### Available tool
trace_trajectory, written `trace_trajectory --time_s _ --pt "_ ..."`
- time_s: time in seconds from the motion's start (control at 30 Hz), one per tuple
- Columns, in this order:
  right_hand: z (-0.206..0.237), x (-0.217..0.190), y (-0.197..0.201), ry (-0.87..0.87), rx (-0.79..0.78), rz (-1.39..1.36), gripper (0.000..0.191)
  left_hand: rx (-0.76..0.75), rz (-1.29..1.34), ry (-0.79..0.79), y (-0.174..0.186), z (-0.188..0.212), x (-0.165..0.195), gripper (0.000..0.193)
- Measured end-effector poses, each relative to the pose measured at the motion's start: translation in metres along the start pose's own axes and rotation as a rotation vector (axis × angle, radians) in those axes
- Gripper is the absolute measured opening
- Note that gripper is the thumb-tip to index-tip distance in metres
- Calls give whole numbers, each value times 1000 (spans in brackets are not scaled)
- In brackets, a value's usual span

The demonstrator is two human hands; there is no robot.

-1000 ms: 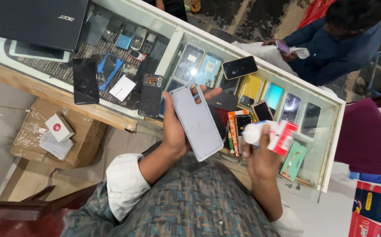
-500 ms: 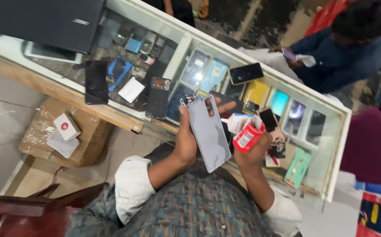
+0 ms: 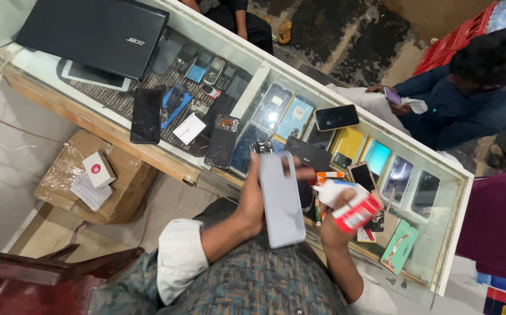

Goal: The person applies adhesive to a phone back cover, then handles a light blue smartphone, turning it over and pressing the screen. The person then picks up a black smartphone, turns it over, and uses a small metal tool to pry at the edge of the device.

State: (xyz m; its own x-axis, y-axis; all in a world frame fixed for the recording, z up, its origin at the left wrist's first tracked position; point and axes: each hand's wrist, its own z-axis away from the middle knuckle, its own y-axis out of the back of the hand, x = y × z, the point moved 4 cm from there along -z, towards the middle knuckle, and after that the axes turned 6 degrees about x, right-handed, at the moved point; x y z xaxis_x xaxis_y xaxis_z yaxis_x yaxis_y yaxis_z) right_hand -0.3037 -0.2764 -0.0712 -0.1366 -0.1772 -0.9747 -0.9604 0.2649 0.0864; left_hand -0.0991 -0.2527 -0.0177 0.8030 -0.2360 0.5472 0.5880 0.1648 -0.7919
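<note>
Phone [image 3: 281, 201], pale grey, back outward, gripped in left hand [image 3: 253, 198] at frame centre; right hand [image 3: 336, 217] clasps red-and-white glue bottle [image 3: 351, 205] beside it, above glass counter [image 3: 375, 125].

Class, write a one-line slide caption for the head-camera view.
Left hand holds a grey phone back-up while the right hand grips a white-and-red bottle above a glass display counter.

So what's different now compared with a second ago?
The right hand has brought the red-and-white bottle in toward the grey phone, tilting its tip toward the phone's edge. The left hand still holds the phone upright in front of the glass counter. The laptop stays put.
</note>
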Motion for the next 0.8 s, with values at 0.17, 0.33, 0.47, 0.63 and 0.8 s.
trace_trajectory --time_s 0.17,0.33,0.47,0.63,0.8 --pt "5 -13 19 -33 102 -368 48 -212 -196 223 -3 16 -22 89" --pt "4 -29 16 30 73 -319 44 -212 -224 85 -7 10 -20 87" --pt "1 -36 12 -47 87 -183 48 -155 -99 -43 -12 5 -5 80" --pt "1 -50 3 -52 56 -34 41 -118 -21 -53 -18 8 7 81" --pt "1 -58 -8 -121 -7 -81 47 6 188 45 -16 9 14 81"
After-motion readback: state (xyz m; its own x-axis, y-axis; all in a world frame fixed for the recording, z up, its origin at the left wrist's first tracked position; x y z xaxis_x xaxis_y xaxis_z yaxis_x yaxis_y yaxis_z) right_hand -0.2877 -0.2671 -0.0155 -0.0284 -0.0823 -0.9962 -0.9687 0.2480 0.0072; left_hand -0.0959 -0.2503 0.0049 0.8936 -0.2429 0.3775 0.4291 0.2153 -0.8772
